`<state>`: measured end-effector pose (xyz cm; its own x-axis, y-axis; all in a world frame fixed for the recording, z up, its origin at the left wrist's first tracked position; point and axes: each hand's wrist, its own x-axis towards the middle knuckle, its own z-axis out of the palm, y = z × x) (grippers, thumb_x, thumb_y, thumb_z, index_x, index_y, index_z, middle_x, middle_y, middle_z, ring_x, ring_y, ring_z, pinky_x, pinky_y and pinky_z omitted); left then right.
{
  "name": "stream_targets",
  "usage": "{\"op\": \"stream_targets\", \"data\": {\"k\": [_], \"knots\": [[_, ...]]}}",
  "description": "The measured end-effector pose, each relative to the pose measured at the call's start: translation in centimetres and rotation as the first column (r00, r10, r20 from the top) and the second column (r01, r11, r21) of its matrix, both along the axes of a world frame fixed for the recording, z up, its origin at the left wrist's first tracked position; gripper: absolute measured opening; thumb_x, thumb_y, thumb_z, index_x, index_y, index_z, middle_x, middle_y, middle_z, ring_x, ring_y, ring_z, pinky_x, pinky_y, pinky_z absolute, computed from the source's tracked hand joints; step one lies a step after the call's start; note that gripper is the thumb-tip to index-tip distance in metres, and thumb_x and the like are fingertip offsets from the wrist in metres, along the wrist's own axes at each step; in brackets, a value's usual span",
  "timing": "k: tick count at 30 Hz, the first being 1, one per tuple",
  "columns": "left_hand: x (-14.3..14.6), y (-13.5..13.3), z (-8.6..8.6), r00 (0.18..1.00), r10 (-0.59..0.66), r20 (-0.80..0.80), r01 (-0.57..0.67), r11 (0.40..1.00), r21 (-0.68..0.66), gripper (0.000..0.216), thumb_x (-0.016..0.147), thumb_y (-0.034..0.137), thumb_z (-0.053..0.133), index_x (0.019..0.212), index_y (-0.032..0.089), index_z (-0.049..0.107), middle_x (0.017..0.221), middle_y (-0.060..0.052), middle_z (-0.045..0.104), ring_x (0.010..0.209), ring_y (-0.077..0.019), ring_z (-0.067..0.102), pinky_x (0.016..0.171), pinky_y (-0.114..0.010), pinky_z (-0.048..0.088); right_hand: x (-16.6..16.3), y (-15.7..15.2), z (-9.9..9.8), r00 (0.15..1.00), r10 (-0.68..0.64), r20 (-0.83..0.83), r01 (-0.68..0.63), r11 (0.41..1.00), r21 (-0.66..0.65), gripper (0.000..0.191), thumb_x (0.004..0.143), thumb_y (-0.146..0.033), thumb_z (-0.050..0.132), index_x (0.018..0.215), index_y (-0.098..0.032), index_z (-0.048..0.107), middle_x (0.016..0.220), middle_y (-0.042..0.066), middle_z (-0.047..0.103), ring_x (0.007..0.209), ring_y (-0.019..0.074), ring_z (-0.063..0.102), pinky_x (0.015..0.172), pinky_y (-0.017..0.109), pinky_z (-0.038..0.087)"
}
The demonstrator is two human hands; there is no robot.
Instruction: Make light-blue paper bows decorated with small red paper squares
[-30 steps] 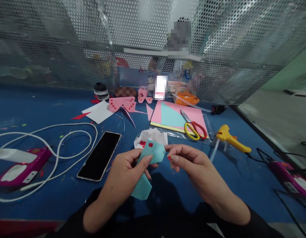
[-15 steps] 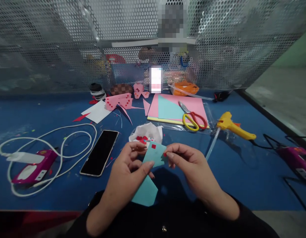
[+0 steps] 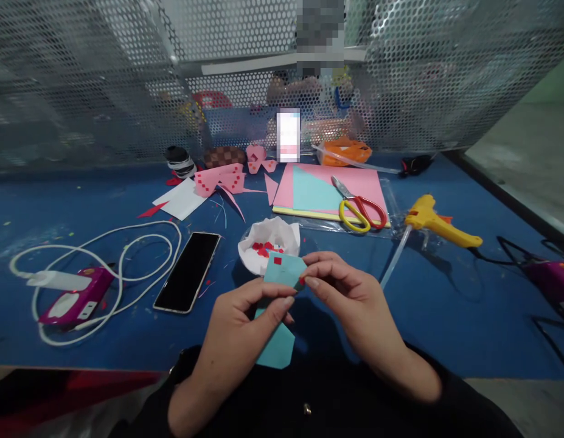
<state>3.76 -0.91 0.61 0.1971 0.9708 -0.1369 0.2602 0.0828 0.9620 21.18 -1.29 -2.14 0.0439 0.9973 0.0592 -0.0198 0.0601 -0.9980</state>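
My left hand (image 3: pixel 245 322) is closed on a light blue paper cutout (image 3: pixel 276 350), gripping its narrow middle between thumb and fingers. A small red paper square (image 3: pixel 278 261) lies on the upper part of the cutout. My right hand (image 3: pixel 350 304) pinches another small red paper piece (image 3: pixel 302 280) at the cutout's upper right edge; its fingertips cover part of both. Just beyond the hands sits a white paper-lined bowl (image 3: pixel 252 261) with several red bits in it.
Scissors (image 3: pixel 355 207) rest on stacked coloured paper (image 3: pixel 318 188). To the right lies a yellow glue gun (image 3: pixel 439 225). A phone (image 3: pixel 188 274), a white cable (image 3: pixel 121 274) and a purple power strip (image 3: pixel 76 295) are at left. Pink paper butterflies (image 3: pixel 220 180) lie behind, before a perforated metal panel (image 3: pixel 245 36).
My left hand has slid its fingers lower on the cutout, which has turned slightly more upright. The right hand stays at its edge with the red piece. The camera view has shifted a little.
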Motion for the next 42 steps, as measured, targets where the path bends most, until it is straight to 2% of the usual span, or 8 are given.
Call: {"op": "stream_targets", "data": {"k": [4, 8, 19, 28, 32, 35, 38, 42], "knots": [[0.21, 0.11, 0.14, 0.999, 0.036, 0.019, -0.036, 0.999, -0.01, 0.009, 0.08, 0.028, 0.074, 0.083, 0.021, 0.078, 0.063, 0.0, 0.073, 0.059, -0.0148, 0.067, 0.057, -0.023, 0.053, -0.11, -0.51, 0.16, 0.992, 0.034, 0.124, -0.041, 0.997, 0.06, 0.007, 0.084, -0.023, 0.068, 0.082, -0.025, 0.075, 0.103, 0.005, 0.067, 0.102, 0.02, 0.063, 0.072, 0.029, 0.05], [0.02, 0.05, -0.01, 1.0, 0.029, -0.001, -0.029, 1.0, 0.005, 0.01, 0.08, 0.029, 0.074, 0.081, 0.02, 0.078, 0.063, 0.0, 0.073, 0.06, -0.0155, 0.067, 0.058, -0.024, 0.052, -0.39, -0.67, 0.34, 0.975, -0.007, 0.22, -0.022, 0.991, 0.129, 0.007, 0.083, -0.021, 0.067, 0.079, -0.023, 0.072, 0.095, 0.006, 0.067, 0.103, 0.0221, 0.063, 0.07, 0.029, 0.05], [-0.35, 0.02, -0.51, 0.998, -0.033, -0.051, 0.035, 0.999, 0.024, 0.013, 0.085, 0.028, 0.068, 0.079, 0.02, 0.074, 0.066, 0.001, 0.072, 0.063, -0.0129, 0.064, 0.06, -0.021, 0.049, -0.13, -0.44, 0.6, 0.947, 0.027, 0.321, -0.074, 0.988, 0.137, 0.007, 0.083, -0.02, 0.066, 0.077, -0.021, 0.07, 0.096, 0.004, 0.065, 0.076, 0.0138, 0.06, 0.066, 0.027, 0.049], [-0.17, 0.03, -0.09, 0.994, -0.069, -0.084, 0.072, 0.996, 0.043, 0.012, 0.084, 0.023, 0.065, 0.075, 0.018, 0.072, 0.068, 0.001, 0.071, 0.064, -0.0126, 0.063, 0.061, -0.021, 0.048, 0.13, -0.42, 0.79, 0.938, 0.095, 0.334, -0.14, 0.984, 0.114, 0.009, 0.084, -0.018, 0.064, 0.076, -0.021, 0.067, 0.085, 0.001, 0.061, 0.085, 0.0155, 0.061, 0.07, 0.027, 0.048], [-0.29, -0.01, -0.44, 0.997, -0.048, -0.062, 0.051, 0.998, 0.045, 0.012, 0.085, 0.024, 0.066, 0.077, 0.019, 0.073, 0.069, 0.001, 0.072, 0.065, -0.0121, 0.065, 0.062, -0.02, 0.049, 0.31, -0.34, 0.79, 0.942, 0.061, 0.331, -0.108, 0.986, 0.127, 0.008, 0.085, -0.019, 0.064, 0.079, -0.021, 0.069, 0.093, 0.003, 0.065, 0.086, 0.0159, 0.063, 0.07, 0.028, 0.049], [-0.37, -0.1, -0.78, 1.0, -0.01, -0.029, 0.012, 0.998, 0.058, 0.012, 0.086, 0.025, 0.066, 0.078, 0.02, 0.074, 0.068, 0.002, 0.072, 0.063, -0.0111, 0.065, 0.06, -0.019, 0.048, 0.41, -0.37, 0.83, 0.945, -0.005, 0.326, -0.055, 0.983, 0.176, 0.008, 0.086, -0.019, 0.063, 0.082, -0.022, 0.069, 0.099, 0.005, 0.066, 0.091, 0.017, 0.064, 0.077, 0.03, 0.051], [-0.33, -0.09, -0.72, 1.0, 0.01, -0.009, -0.009, 0.997, 0.081, 0.012, 0.086, 0.025, 0.066, 0.079, 0.02, 0.074, 0.069, 0.002, 0.073, 0.061, -0.0106, 0.064, 0.058, -0.019, 0.048, 0.33, -0.49, 0.82, 0.944, -0.007, 0.33, -0.064, 0.977, 0.204, 0.007, 0.086, -0.019, 0.064, 0.083, -0.022, 0.07, 0.104, 0.006, 0.066, 0.098, 0.0177, 0.066, 0.087, 0.032, 0.052], [-0.2, -0.07, -0.37, 0.999, -0.006, -0.044, 0.01, 0.994, 0.109, 0.013, 0.086, 0.024, 0.066, 0.078, 0.019, 0.074, 0.068, 0.001, 0.072, 0.063, -0.0118, 0.065, 0.059, -0.02, 0.049, 0.05, -0.55, 0.7, 0.942, -0.005, 0.334, -0.065, 0.978, 0.198, 0.006, 0.082, -0.016, 0.068, 0.082, -0.022, 0.07, 0.107, 0.005, 0.066, 0.103, 0.0173, 0.066, 0.09, 0.031, 0.051]]}}
